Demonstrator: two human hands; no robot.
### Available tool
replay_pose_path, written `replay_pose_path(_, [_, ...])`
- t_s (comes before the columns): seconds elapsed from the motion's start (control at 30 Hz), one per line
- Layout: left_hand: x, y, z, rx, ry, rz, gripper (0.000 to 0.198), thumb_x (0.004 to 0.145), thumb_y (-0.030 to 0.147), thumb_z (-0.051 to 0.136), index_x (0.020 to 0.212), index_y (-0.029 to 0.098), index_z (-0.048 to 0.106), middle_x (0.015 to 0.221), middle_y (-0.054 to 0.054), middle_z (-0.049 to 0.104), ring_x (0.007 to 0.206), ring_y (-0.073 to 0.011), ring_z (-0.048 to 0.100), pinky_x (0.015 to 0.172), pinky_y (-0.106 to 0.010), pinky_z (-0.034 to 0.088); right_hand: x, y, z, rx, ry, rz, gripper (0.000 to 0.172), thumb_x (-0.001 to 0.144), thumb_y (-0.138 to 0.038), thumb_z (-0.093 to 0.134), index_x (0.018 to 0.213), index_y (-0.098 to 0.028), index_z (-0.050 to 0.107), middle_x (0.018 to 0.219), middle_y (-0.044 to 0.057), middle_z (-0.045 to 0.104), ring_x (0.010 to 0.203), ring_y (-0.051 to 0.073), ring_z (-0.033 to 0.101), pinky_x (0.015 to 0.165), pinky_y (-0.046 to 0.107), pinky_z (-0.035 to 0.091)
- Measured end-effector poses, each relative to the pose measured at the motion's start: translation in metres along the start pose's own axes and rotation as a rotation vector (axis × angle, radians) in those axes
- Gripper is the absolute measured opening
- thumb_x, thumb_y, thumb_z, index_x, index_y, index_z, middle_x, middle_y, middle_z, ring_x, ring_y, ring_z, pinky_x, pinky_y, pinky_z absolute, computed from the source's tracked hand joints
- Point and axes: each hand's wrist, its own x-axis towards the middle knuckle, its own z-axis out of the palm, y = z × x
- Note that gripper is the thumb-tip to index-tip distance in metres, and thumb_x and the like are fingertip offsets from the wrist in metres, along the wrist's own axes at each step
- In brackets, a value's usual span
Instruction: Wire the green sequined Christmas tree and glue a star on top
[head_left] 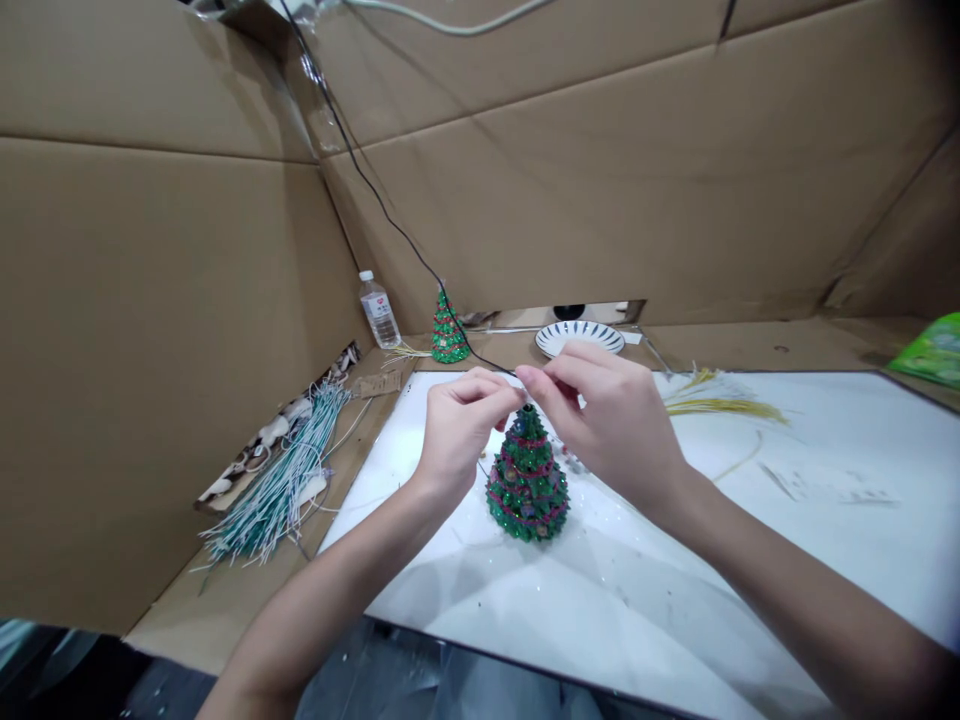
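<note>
A small green Christmas tree (528,485) with red garland and tiny ornaments stands upright on the white board. My left hand (463,422) is at the left of its tip, thumb and fingers pinched together. From the right, my right hand (611,425) meets it there in a similar pinch. Whatever lies between the fingertips is too small or hidden to make out. The tip of the tree is right under the fingers and partly covered by them.
Behind stand a second small tree (448,335), a water bottle (379,315) and a striped plate (579,336). Bundled green-white strands (281,480) lie left, yellow strands (727,407) right. A black cable (390,220) hangs down across the cardboard wall (600,190). The white board (637,620) has a dark edge.
</note>
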Motion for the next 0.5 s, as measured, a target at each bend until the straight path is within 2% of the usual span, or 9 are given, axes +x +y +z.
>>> replay_pose_path(0.2, [-0.0017,-0.0032,0.0045,0.067,0.101,0.158,0.015,0.063,0.01,0.067,0.05,0.017,0.064,0.065,0.001,0.058,0.063,-0.0092,0.051,0.053,-0.023,0.039,0.0024,0.0011,-0.0035,0.058,-0.047,0.024,0.039,0.095,-0.033,0.046,0.059,-0.017,0.047,0.062,0.001,0.043,0.058,0.012,0.04,0.059,0.029,0.03])
replay_pose_path(0.37, [-0.0038,-0.0045,0.0066,0.091,0.129,0.203,0.012,0.066,0.01,0.068,0.057,0.018,0.069,0.066,0.001,0.059,0.061,-0.0088,0.051,0.051,-0.022,0.038,0.0058,0.003,-0.0065,0.125,-0.091,0.03,0.039,0.096,-0.031,0.043,0.06,-0.017,0.049,0.061,0.0,0.043,0.059,0.012,0.042,0.06,0.029,0.03])
replay_pose_path(0.5, [-0.0037,-0.0063,0.0064,0.076,0.127,0.196,0.015,0.066,0.01,0.067,0.054,0.018,0.067,0.065,0.001,0.059,0.066,-0.0097,0.054,0.057,-0.023,0.043,0.008,0.0074,-0.0077,0.177,-0.13,0.034,0.038,0.096,-0.031,0.042,0.062,-0.017,0.05,0.061,0.0,0.043,0.059,0.013,0.042,0.06,0.029,0.029])
